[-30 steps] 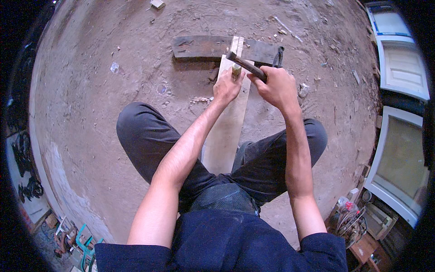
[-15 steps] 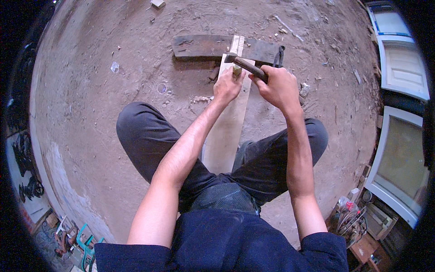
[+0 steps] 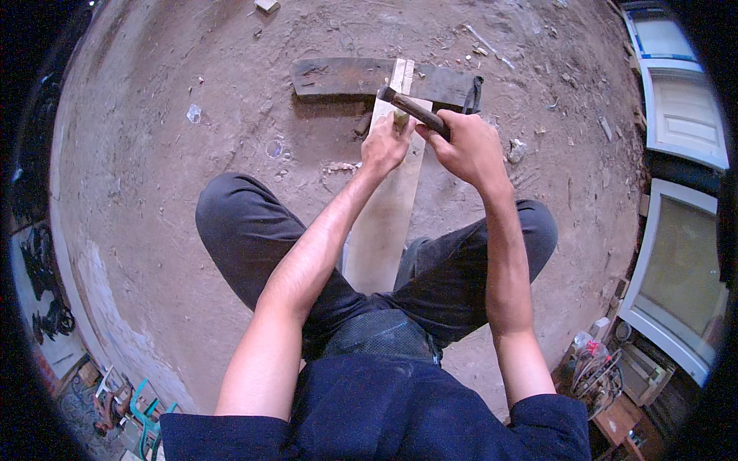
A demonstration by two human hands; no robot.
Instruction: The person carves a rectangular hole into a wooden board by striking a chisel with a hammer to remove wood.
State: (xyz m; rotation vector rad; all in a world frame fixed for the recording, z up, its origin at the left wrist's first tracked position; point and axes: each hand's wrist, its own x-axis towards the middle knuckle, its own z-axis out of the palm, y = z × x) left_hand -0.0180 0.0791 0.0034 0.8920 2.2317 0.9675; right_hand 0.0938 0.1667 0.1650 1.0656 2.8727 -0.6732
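Note:
My right hand [image 3: 470, 147] is wrapped round the wooden handle of a hammer [image 3: 415, 109]. The hammer's dark head is raised over the far end of a pale wooden board [image 3: 378, 230]. My left hand [image 3: 387, 146] is closed round a short upright tool with a yellowish-green end [image 3: 400, 117], which looks like a chisel; its lower part is hidden by the hand and the hammer. The board runs away from me between my bent legs, and its narrower far end rests across a dark, weathered plank [image 3: 338, 78].
A dirt floor [image 3: 146, 161] with wood chips and scraps surrounds me. White-framed panels [image 3: 676, 261] line the right side. Cables and a wooden box [image 3: 619, 421] are at the lower right, and a green plastic chair [image 3: 142, 415] is at the lower left.
The hammer head has shifted slightly to the left and up, away from the board. My left hand stays almost in place, still round the chisel.

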